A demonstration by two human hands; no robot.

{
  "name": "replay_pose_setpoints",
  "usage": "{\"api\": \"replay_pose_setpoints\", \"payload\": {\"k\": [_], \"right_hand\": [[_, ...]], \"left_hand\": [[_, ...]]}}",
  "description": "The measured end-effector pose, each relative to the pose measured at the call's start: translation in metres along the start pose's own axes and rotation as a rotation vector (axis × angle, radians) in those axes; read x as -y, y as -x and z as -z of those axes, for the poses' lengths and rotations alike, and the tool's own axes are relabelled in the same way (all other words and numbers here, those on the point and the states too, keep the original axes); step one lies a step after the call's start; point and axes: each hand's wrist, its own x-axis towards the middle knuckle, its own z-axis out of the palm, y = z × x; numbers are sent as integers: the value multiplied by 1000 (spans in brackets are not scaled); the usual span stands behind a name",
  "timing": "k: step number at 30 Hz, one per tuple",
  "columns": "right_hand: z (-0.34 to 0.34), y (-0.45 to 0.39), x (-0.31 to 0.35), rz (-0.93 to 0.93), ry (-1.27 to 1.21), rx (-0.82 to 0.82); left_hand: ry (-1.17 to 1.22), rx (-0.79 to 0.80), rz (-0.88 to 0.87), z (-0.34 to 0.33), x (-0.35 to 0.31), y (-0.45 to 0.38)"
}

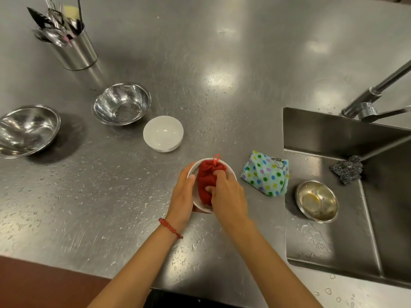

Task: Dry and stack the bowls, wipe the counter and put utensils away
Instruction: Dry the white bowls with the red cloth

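My left hand [183, 193] grips the left rim of a small white bowl [230, 172] held over the counter. My right hand [226, 193] presses a red cloth [205, 181] into that bowl, fingers curled into the fabric. A second white bowl [163, 133] stands empty and upright further back. Two steel bowls sit to the left: one [121, 103] with water drops inside, another [26, 130] at the left edge. A steel utensil holder [74, 51] full of cutlery stands at the back left.
The steel counter [222, 63] is speckled with water drops around my arms. A dotted blue cloth [265, 175] lies beside the sink [333, 252]. In the sink sit a small steel bowl [317, 201] and a steel scourer [347, 169]. A tap [373, 94] reaches over it.
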Motion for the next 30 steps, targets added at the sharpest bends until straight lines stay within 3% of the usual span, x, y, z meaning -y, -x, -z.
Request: {"api": "replay_pose_setpoints", "payload": {"k": [3, 5, 7, 10, 12, 14, 17, 19, 21, 24, 27, 30], "right_hand": [[14, -4, -7, 80, 234, 163], [26, -9, -14, 89, 84, 331], [28, -9, -19, 78, -109, 401], [11, 1, -18, 0, -290, 143], [1, 7, -16, 1, -198, -30], [0, 8, -17, 42, 6, -65], [12, 2, -23, 59, 266, 152], [24, -3, -29, 60, 95, 359], [27, -3, -35, 63, -91, 448], [8, 3, -37, -85, -343, 233], [-14, 8, -31, -136, -372, -39], [-16, 9, -29, -85, -316, -126]], "left_hand": [[-21, -14, 3, -6, 1, 2], [-6, -9, 31, -9, 8, 7], [-7, 5, 66, -10, 14, 11], [-62, 7, 71, -11, 15, 12], [-64, 3, 43, -12, 12, 12], [-53, -5, 15, -13, 9, 12], [-57, -23, 0, -18, 9, 12], [-40, -39, 32, -21, 14, 16], [-30, -30, 68, -23, 21, 21], [-57, -31, 85, -24, 26, 23], [-91, -37, 77, -26, 24, 20], [-76, -35, 40, -29, 22, 17]]}}
